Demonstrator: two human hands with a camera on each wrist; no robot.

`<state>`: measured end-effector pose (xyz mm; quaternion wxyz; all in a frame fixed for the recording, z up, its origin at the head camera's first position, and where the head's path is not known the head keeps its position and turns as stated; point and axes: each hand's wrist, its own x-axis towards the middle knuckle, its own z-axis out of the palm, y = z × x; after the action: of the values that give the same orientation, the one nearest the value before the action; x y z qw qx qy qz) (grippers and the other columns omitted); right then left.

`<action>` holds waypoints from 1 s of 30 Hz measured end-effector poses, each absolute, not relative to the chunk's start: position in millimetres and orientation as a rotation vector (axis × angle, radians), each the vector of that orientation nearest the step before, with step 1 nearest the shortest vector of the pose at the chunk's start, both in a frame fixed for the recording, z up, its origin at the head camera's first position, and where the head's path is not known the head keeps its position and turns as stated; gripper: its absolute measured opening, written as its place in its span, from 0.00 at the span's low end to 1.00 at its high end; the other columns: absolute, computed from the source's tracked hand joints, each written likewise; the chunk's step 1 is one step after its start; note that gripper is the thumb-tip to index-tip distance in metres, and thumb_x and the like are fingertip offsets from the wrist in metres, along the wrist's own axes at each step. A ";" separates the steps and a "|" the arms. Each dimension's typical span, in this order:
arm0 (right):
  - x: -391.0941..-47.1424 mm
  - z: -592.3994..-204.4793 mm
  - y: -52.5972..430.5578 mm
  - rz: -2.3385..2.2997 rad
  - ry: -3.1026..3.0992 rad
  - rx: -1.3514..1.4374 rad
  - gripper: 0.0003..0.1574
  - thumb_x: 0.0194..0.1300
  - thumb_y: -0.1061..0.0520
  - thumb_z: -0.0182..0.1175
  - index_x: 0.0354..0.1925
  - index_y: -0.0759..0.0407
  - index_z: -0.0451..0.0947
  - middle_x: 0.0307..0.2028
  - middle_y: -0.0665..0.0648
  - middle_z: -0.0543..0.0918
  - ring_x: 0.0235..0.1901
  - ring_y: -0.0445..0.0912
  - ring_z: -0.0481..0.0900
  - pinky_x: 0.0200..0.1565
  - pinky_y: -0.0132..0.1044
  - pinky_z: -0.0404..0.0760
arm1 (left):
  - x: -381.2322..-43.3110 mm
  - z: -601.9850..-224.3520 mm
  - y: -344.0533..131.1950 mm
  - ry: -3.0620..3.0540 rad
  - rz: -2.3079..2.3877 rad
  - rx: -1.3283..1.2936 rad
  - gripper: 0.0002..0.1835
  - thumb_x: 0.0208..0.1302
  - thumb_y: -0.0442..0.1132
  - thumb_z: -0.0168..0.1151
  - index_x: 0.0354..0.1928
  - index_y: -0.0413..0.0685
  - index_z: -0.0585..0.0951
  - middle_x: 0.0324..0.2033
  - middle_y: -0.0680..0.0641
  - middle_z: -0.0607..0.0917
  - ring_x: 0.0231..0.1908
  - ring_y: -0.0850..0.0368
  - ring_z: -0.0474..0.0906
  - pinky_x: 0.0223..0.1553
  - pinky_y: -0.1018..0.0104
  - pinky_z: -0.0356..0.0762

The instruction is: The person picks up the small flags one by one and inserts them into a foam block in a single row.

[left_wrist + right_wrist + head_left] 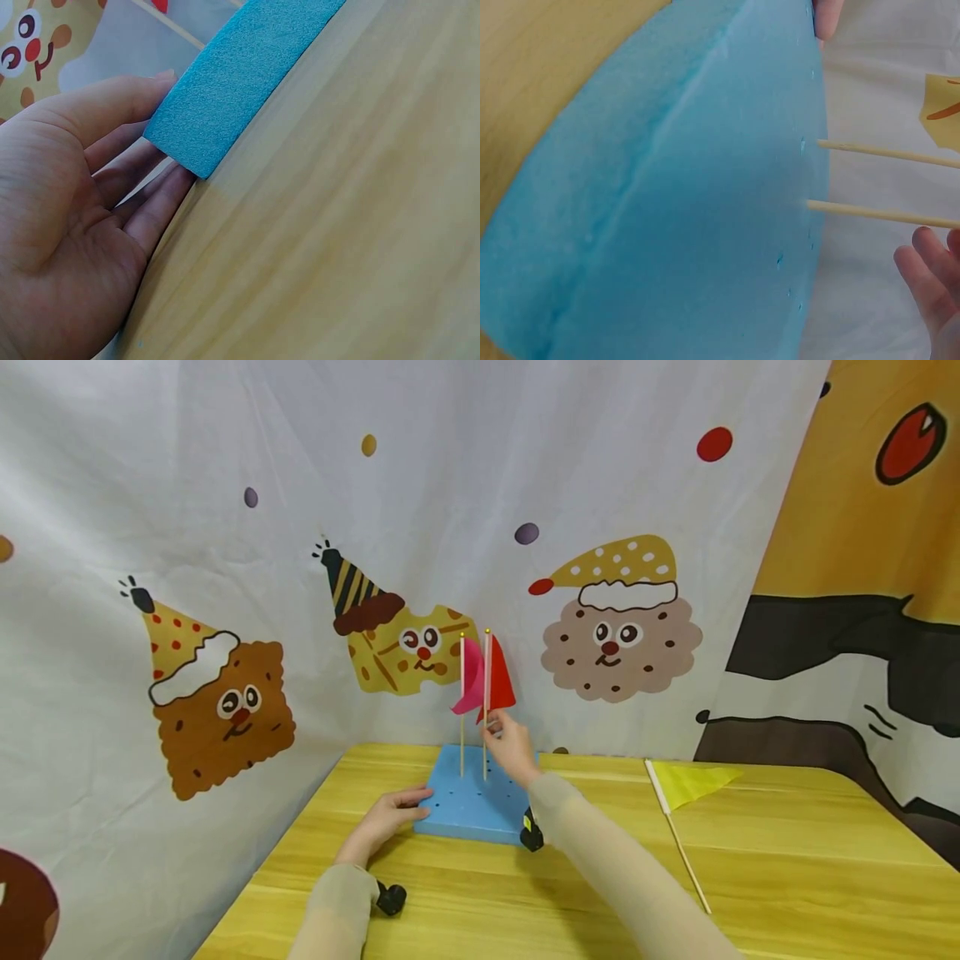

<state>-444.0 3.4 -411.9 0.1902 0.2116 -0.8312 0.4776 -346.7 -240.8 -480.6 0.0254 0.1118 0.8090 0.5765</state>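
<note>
A blue foam board with small holes in its top lies on the table. My left hand holds its near left corner, the thumb along the upper edge and the other fingers at the side. A pink flag stands upright on its wooden stick in the board. Beside it, just to the right, is a red flag, its stick meeting the board's top. My right hand pinches this stick just below the red cloth; the pinch itself lies outside the right wrist view.
A yellow flag on a wooden stick lies on the wooden table at the right. Behind the table hangs a white cloth printed with cartoon biscuits and cheese. Black wrist cameras sit at both sleeves.
</note>
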 end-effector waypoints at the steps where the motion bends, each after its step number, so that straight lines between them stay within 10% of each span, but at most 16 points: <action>1: -444.1 -412.7 5.5 1.347 -2.333 0.594 0.09 0.66 0.61 0.61 0.45 0.60 0.76 0.31 0.56 0.84 0.23 0.44 0.79 0.28 0.35 0.80 | -346.8 -480.6 -239.8 2.503 1.777 0.350 0.24 0.66 0.40 0.64 0.63 0.42 0.77 0.70 0.38 0.63 0.68 0.38 0.58 0.63 0.44 0.63; 14: -401.6 -422.8 94.4 1.813 -2.281 0.411 0.13 0.67 0.58 0.62 0.47 0.65 0.78 0.41 0.66 0.82 0.35 0.60 0.85 0.30 0.48 0.85 | -349.8 -481.5 -237.5 2.488 1.745 0.406 0.25 0.66 0.41 0.63 0.64 0.43 0.76 0.70 0.39 0.62 0.69 0.38 0.56 0.64 0.44 0.62; 30: -381.7 -438.1 241.1 1.729 -2.456 0.262 0.24 0.68 0.53 0.62 0.53 0.70 0.74 0.42 0.63 0.81 0.36 0.55 0.86 0.32 0.45 0.85 | -347.0 -482.7 -242.6 2.508 1.765 0.346 0.25 0.65 0.40 0.64 0.64 0.46 0.76 0.71 0.41 0.62 0.70 0.39 0.55 0.65 0.41 0.59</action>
<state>-381.7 241.1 -438.1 0.0635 0.0868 -0.8130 0.5723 -347.0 -242.6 -482.7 0.0276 0.1120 0.8123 0.5718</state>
